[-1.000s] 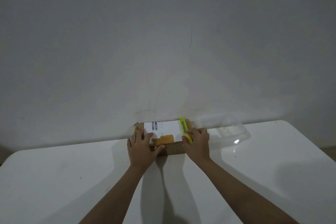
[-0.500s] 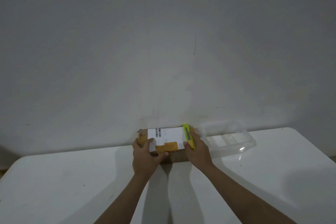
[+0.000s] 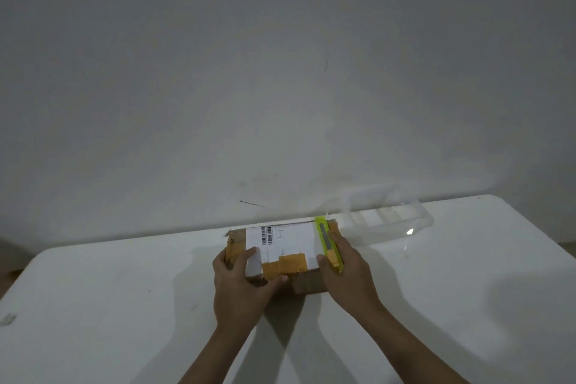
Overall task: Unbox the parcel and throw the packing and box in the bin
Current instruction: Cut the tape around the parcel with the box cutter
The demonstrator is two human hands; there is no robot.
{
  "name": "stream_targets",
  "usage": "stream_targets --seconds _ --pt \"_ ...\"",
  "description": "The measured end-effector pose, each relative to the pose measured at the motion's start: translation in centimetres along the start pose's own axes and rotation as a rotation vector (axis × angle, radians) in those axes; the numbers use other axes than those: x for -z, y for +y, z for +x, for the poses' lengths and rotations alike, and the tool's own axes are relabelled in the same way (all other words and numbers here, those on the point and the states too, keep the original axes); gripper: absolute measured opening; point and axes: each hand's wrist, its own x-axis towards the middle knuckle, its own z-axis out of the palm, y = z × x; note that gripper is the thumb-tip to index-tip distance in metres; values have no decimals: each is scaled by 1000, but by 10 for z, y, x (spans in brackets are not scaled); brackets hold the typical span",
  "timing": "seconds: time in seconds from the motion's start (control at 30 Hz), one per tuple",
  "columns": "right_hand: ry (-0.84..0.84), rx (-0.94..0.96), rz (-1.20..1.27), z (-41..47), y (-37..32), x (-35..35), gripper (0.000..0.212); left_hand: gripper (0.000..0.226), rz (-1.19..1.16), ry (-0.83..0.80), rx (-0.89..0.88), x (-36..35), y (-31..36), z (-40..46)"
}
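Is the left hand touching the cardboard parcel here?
Touching. The head view shows the left hand gripping the parcel's near-left corner: its fingers lie on the white label, and the thumb presses the front face.

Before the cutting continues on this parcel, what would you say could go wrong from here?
1. The left hand grips the parcel close to the yellow-green cutter in the right hand; a slip could reach its fingers.
2. A deep cut might damage the contents, which are hidden.
3. The clear plastic container sits right beside the cutter hand, so a sweep could knock it along the white table.
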Motion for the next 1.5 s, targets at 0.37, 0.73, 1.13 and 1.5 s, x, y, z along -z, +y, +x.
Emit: stream_targets --seconds 0.37,0.73,1.13,1.5 --pt "-60 -64 16 -34 19 16 50 85 5 -74 35 4 -1 -37" --pt "126 -171 157 -33 26 61 37 112 253 -251 20 14 41 -25" --pt "23 -673 1161 -29 16 76 18 79 444 -502 -439 -55 56 0" --pt "-93 -569 756 -30 14 77 30 73 482 -463 -500 -57 51 -3"
